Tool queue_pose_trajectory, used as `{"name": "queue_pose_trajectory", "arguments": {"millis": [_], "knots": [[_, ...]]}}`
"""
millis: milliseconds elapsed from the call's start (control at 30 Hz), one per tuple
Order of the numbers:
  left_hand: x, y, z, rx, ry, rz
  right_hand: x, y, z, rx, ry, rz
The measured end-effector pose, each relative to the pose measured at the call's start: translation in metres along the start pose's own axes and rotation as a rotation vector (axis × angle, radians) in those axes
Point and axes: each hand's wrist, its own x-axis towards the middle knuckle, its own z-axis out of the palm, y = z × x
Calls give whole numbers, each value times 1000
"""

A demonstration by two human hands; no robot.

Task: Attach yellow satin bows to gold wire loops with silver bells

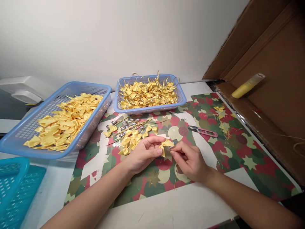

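Note:
My left hand pinches a small yellow ribbon bow over the patterned mat. My right hand is closed in a pinch right beside the bow, holding a thin gold cord that hangs down toward the mat. Just behind my left hand lies a loose heap of yellow bows, gold cords and small silver beads.
A blue basket at the left holds plain yellow bows. A second blue basket at the back holds bows with gold loops. Pink-handled snips lie to the right. A teal basket sits at the near left, a cardboard box with a yellow tube at the right.

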Motion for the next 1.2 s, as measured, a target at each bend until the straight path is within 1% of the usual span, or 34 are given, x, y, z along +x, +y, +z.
{"name": "queue_pose_trajectory", "arguments": {"millis": [267,400,533,700,867,1200], "knots": [[0,1,0,-16,-15,-11,1,1,0,-6,3,-26],[0,1,2,-37,-37,-27,0,0,0,-6,-1,-15],[1,1,1,-49,-51,-13,0,-1,0,-6,-4,-12],[0,1,0,-61,-43,-10,0,0,0,-11,1,-38],[0,1,0,-59,-64,7,0,2,1,0,6,-67],[1,0,-1,-78,-66,-4,1,1,1,-8,20,-105]]}}
